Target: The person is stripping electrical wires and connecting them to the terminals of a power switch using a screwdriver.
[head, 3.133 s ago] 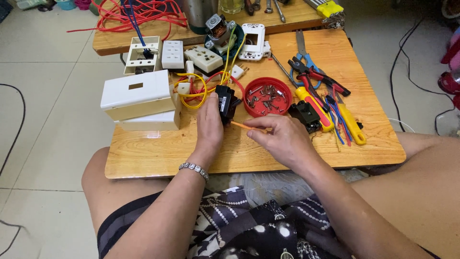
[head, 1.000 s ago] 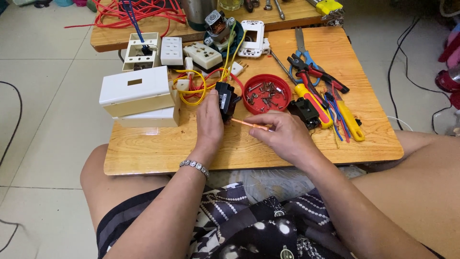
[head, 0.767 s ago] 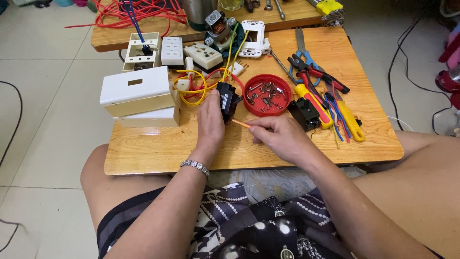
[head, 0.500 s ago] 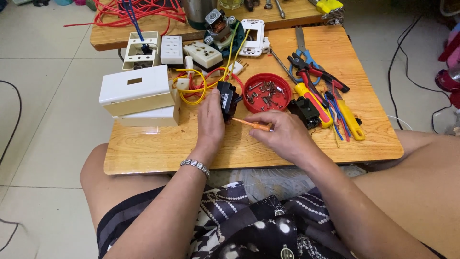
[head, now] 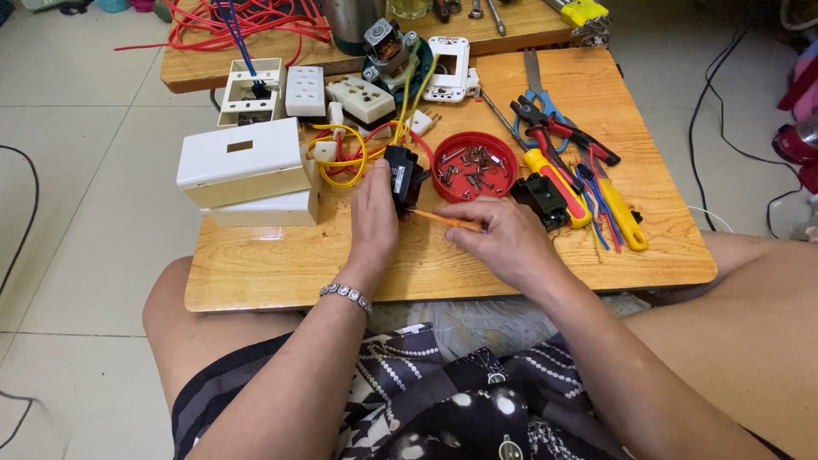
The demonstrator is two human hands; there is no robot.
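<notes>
On a low wooden table (head: 281, 264) my left hand (head: 373, 213) grips a small black electrical part (head: 400, 175) with yellow and red wires (head: 345, 158) running out of it. My right hand (head: 503, 238) holds a thin orange screwdriver (head: 443, 221). Its tip points left into the side of the black part. A silver bracelet sits on my left wrist.
A red round lid with several screws (head: 473, 166) lies just behind my right hand. Pliers, cutters and screwdrivers (head: 571, 162) lie to the right. White plastic boxes (head: 247, 175) stand at the left, white sockets (head: 341, 94) behind, and red cable (head: 256, 21) on a far table.
My right hand has shifted the orange screwdriver slightly, keeping its tip at the black part. My left hand stays on the part.
</notes>
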